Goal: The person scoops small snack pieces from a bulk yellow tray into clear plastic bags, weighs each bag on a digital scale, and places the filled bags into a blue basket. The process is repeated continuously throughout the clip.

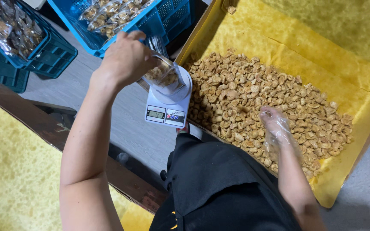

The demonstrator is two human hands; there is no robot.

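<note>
Upright bag in left hand on scale

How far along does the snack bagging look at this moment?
Done: filled packets lie in the blue crates. In hand: the left hand holds a clear bag of pieces on the white scale, while the gloved right hand reaches into the snack pile. Left: a large pile remains.

Our bare left hand covers the top of the clear plastic bag of snacks, so we can't see its opening. The small white digital scale's display is too small to read. The blue plastic crates run off the top edge.
</note>
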